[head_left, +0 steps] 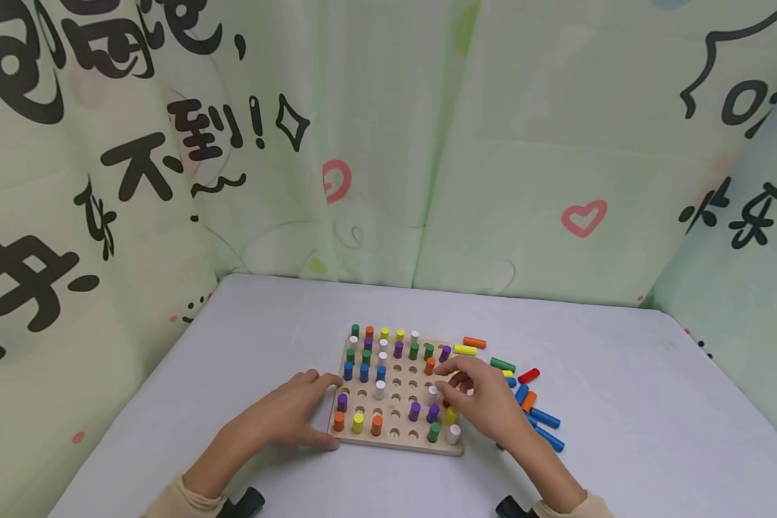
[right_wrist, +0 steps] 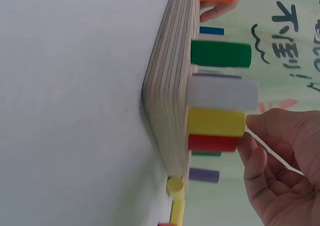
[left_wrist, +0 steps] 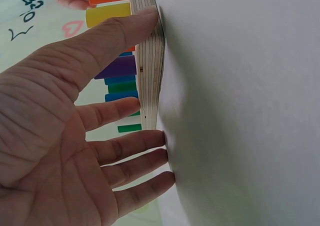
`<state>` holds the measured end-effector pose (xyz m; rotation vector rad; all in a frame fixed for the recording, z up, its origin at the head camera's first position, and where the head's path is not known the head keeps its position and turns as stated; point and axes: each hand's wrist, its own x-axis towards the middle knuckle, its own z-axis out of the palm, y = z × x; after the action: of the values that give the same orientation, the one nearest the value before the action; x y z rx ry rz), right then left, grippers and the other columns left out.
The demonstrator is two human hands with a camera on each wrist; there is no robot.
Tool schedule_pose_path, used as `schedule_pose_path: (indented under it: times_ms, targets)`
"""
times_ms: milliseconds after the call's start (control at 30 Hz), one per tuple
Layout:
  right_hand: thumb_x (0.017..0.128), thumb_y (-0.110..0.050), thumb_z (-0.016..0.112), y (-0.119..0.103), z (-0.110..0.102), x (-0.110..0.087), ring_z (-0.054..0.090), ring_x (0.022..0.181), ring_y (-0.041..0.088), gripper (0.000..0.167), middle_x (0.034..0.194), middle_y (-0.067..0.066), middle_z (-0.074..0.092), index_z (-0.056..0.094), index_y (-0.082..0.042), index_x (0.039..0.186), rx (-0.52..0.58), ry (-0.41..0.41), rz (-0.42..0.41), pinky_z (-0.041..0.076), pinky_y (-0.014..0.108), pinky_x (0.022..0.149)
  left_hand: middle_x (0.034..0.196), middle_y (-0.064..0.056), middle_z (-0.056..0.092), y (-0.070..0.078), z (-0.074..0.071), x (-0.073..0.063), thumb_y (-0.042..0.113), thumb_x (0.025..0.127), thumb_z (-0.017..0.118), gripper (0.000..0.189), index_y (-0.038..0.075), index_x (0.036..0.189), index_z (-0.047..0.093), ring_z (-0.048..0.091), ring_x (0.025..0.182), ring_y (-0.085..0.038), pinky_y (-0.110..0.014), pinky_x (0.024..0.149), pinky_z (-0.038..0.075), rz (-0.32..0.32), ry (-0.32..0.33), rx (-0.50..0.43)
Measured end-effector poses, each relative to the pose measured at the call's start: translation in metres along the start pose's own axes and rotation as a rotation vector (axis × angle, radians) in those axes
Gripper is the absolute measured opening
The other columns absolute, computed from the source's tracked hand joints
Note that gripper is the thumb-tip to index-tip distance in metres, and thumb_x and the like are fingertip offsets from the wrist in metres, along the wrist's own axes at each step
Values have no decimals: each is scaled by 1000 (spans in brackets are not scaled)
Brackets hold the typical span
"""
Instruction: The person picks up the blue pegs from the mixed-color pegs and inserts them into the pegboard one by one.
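Observation:
A pale wooden pegboard (head_left: 395, 444) lies on the white table, with pegs of several colours standing in its holes. My left hand (head_left: 291, 410) rests at its left side, thumb by the near corner and fingers stretched along the edge. In the left wrist view those fingers (left_wrist: 142, 176) are straight. My right hand (head_left: 485, 399) is over the board's right part, thumb and index finger apart with nothing visible between them. The right wrist view shows its fingertips right by a standing yellow peg (right_wrist: 217, 122) and a red peg (right_wrist: 214, 143).
Loose pegs lie on the table right of the board, among them a blue peg (head_left: 549, 439), a red peg (head_left: 529, 375) and an orange peg (head_left: 475, 342). A printed curtain (head_left: 524, 180) hangs around the table's far and side edges.

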<state>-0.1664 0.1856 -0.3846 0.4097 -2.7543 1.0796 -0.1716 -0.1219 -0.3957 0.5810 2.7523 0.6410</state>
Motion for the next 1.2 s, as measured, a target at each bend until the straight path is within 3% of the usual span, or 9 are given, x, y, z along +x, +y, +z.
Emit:
schedule_pose_path:
  times_ms: [533,800,933,1067,1200]
  targets:
    - [89,-7,79,34,-28,-17,57,75,12,17,92,0,71,74,-6,105,-54,56,69,53,20,66,131,-15,60,1,0,-1,43,69,94,84,15,139,57,58,122,-32,-56,103,51,-25,-3,-3]
    - [90,-4,76,49,-41,-23,61,73,13,18,93,4,73,72,-2,108,-63,20,159,53,20,62,130,-15,60,1,0,-1,43,70,94,83,16,138,57,58,121,-32,-56,103,51,-20,-2,-3]
    - [91,-7,76,53,-45,-23,57,70,15,19,83,2,67,71,-4,110,-86,-6,218,48,21,56,131,-15,60,1,1,0,43,70,94,83,16,138,57,58,121,-33,-57,103,51,-24,1,0]
    - [91,-6,75,60,-50,-22,50,69,17,19,76,1,60,72,-7,109,-126,-7,205,42,23,54,130,-15,61,1,1,0,43,70,94,82,16,138,57,58,120,-33,-57,102,51,-21,2,-1]
    - [91,-4,74,68,-51,-19,51,72,17,19,80,1,62,72,-7,109,-145,-8,190,44,24,57,129,-14,60,1,1,-1,42,70,94,82,15,138,57,58,120,-32,-56,103,51,-12,4,-4]
